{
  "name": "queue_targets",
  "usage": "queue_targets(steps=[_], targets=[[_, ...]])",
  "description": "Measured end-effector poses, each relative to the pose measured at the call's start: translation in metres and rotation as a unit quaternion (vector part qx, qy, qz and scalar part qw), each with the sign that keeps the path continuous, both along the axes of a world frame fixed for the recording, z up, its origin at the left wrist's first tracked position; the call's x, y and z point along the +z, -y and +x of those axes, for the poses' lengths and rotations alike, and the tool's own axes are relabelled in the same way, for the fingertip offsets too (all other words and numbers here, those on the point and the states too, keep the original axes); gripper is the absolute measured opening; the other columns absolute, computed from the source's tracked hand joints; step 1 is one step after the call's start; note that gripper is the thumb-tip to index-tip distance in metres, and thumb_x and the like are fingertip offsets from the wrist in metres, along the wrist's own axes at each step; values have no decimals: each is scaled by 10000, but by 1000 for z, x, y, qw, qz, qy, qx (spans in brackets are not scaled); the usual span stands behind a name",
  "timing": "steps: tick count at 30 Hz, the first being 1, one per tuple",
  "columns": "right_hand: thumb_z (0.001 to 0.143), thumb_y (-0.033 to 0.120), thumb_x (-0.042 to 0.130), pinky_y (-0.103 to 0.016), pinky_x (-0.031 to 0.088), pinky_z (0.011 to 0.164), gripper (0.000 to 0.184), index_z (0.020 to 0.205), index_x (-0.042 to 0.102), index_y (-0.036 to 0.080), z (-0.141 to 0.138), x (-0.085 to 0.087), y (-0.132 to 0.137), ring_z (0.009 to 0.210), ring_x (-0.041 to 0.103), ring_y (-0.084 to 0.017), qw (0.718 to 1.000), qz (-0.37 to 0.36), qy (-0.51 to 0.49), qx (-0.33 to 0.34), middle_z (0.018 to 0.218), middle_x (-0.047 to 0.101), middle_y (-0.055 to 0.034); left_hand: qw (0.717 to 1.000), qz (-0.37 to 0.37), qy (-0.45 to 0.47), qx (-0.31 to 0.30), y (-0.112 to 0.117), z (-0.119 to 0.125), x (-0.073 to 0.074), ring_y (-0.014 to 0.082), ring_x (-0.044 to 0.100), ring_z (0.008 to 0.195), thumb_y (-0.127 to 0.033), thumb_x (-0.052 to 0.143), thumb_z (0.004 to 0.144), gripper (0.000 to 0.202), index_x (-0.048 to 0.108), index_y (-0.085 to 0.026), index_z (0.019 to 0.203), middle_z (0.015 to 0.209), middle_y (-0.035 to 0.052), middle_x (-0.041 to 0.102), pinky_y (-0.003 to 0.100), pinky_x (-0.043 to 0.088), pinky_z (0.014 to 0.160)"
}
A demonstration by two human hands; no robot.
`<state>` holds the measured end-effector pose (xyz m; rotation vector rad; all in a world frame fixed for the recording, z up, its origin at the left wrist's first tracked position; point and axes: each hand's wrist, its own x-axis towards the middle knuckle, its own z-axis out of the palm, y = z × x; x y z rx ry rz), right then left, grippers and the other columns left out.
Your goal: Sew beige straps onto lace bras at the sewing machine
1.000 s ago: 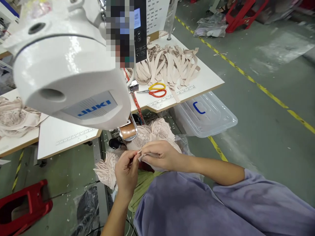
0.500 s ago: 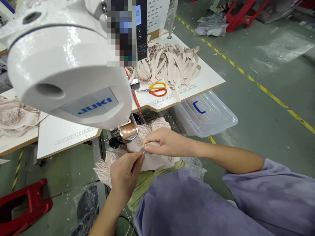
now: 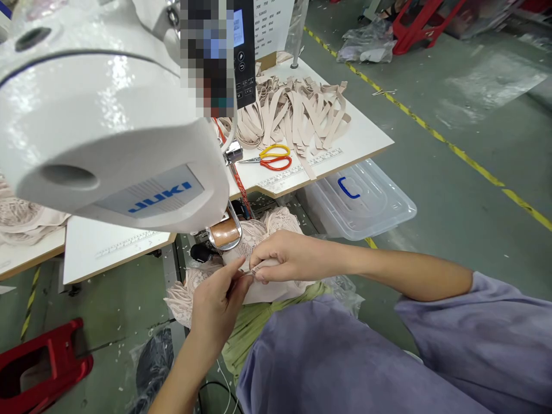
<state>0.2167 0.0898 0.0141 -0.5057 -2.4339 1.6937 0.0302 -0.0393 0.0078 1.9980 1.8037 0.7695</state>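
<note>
A pale beige lace bra (image 3: 282, 219) lies bunched over my lap, below the head of a white sewing machine (image 3: 116, 144). My right hand (image 3: 287, 257) is closed, pinching the edge of the bra's fabric between thumb and fingers. Facing it, my left hand (image 3: 218, 299) holds the same edge between thumb and a finger, its index finger lifted off. The fingertips of both hands nearly meet; the exact bit of fabric between them is too small to make out. More lace (image 3: 179, 299) hangs to the left of my left hand.
Scissors (image 3: 276, 157) with yellow and red handles lie on the white table (image 3: 371, 138), in front of heaped beige fabric strips (image 3: 302, 112). A clear lidded plastic box (image 3: 375, 201) sits below. A red stool (image 3: 47, 356) stands at lower left.
My left index finger has lifted away from the pinched edge, and both hands have dropped very slightly. The view has shifted a little, so the machine head sits further left.
</note>
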Motion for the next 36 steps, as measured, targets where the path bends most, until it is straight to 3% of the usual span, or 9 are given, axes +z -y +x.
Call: queue_targets(steps=[6, 12, 16, 19, 23, 27, 30, 32, 36], targets=[[901, 242, 629, -222, 416, 707, 127, 934, 739, 188, 1, -4, 3, 788, 626, -117, 999, -29, -17, -39, 856, 710, 17, 998, -13, -57, -24, -5, -1, -5, 121, 585, 545, -274, 463, 998, 265, 638, -182, 821, 651, -12, 664, 225, 359, 490], [930, 245, 581, -256, 394, 697, 165, 899, 724, 169, -1, 1, 8, 778, 591, -140, 988, 123, -40, -80, 831, 663, -27, 992, 39, -121, -15, -8, 2, -9, 142, 576, 553, -280, 410, 1011, 287, 588, -187, 807, 637, -9, 625, 251, 344, 509], [885, 200, 564, -253, 363, 670, 153, 795, 684, 172, -18, 13, -13, 733, 555, -121, 985, 158, -48, -51, 788, 649, -3, 993, 52, -95, 46, -14, -3, -6, 102, 579, 532, -289, 501, 992, 181, 627, -200, 898, 643, -46, 648, 211, 351, 507], [847, 203, 563, -264, 294, 586, 209, 644, 601, 169, -38, 20, -35, 601, 458, -95, 983, 177, -8, -41, 639, 556, 26, 975, 120, -157, 104, -18, -16, -12, 100, 558, 509, -302, 578, 957, 141, 663, -207, 1016, 587, -58, 608, 225, 324, 501], [826, 188, 548, -293, 225, 542, 255, 573, 522, 166, -56, 27, -48, 532, 350, -90, 982, 176, 56, -36, 540, 448, 27, 952, 200, -233, 17, -20, -40, -28, 101, 550, 551, -169, 565, 928, 291, 670, -251, 1186, 669, -22, 653, 246, 347, 575], [818, 168, 555, -300, 223, 543, 214, 605, 549, 166, -59, 33, -48, 539, 322, -97, 976, 196, 88, -38, 534, 427, 24, 930, 244, -274, -37, -22, -54, -35, 121, 544, 598, -96, 552, 890, 533, 517, -247, 1401, 730, -12, 657, 255, 360, 604], [853, 197, 552, -293, 289, 566, 210, 657, 621, 165, -55, 26, -43, 564, 381, -112, 972, 219, 76, -48, 596, 514, 3, 923, 229, -309, -24, -24, -51, -31, 123, 498, 535, -114, 530, 888, 510, 541, -243, 1381, 605, -39, 557, 269, 291, 523], [913, 269, 538, -307, 380, 671, 208, 815, 696, 176, -50, 13, -36, 714, 508, -159, 959, 269, 27, -83, 803, 629, -46, 923, 191, -335, 0, -25, -45, -24, 129, 470, 499, -135, 507, 893, 439, 601, -229, 1312, 559, -38, 512, 295, 218, 475], [954, 317, 540, -425, 395, 934, 228, 1106, 691, 240, -41, -19, -15, 1061, 534, -246, 900, 382, -80, -192, 1134, 625, -88, 937, 115, -330, 9, -27, -37, -9, 137, 422, 456, -133, 464, 901, 366, 640, -182, 1218, 544, -36, 513, 312, 151, 442]])
